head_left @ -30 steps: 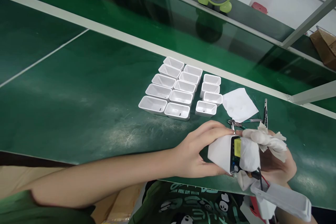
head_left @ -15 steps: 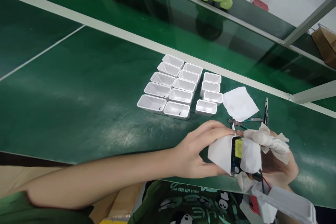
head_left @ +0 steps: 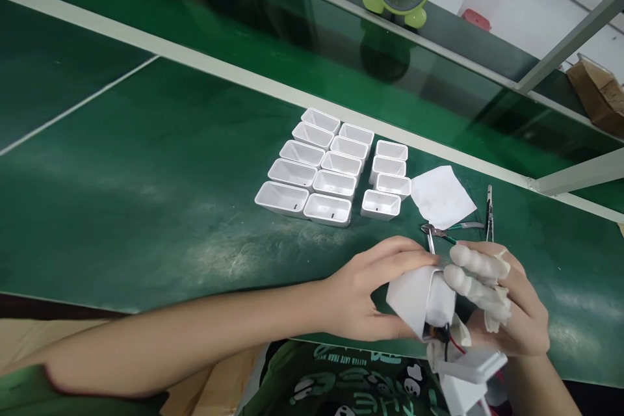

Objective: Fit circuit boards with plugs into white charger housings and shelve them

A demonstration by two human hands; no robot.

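My left hand (head_left: pixel 373 292) is gripping a white, box-shaped plastic housing (head_left: pixel 409 298). My right hand (head_left: pixel 517 309) is sitting beside it, hold unclear.

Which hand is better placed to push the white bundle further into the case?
Probably the right hand: its covered fingers are close to the white bundle, while the left hand is occupied holding the case by its sides.
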